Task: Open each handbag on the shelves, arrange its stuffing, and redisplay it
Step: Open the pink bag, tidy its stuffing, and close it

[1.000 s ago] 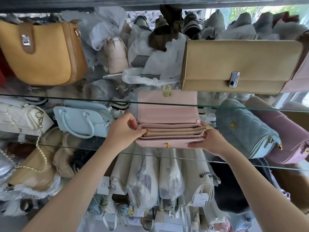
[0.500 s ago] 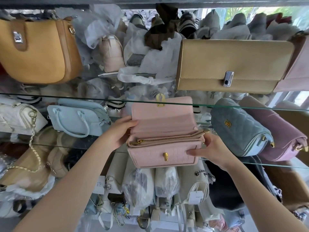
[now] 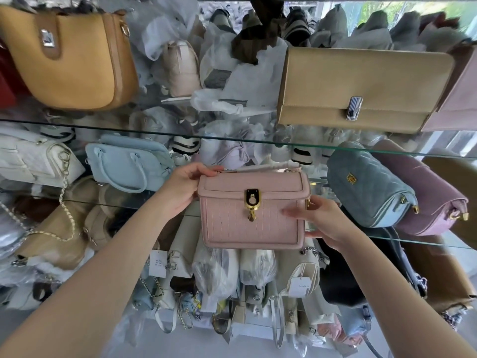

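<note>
Glass shelf (image 3: 387, 150) | pink handbag (image 3: 232, 226) | left hand (image 3: 180, 189) grips top-left corner | right hand (image 3: 325, 220) spread on front

Pink croc-textured handbag (image 3: 254, 210), flap seemingly latched, upright before glass shelves (image 3: 413, 152).
</note>
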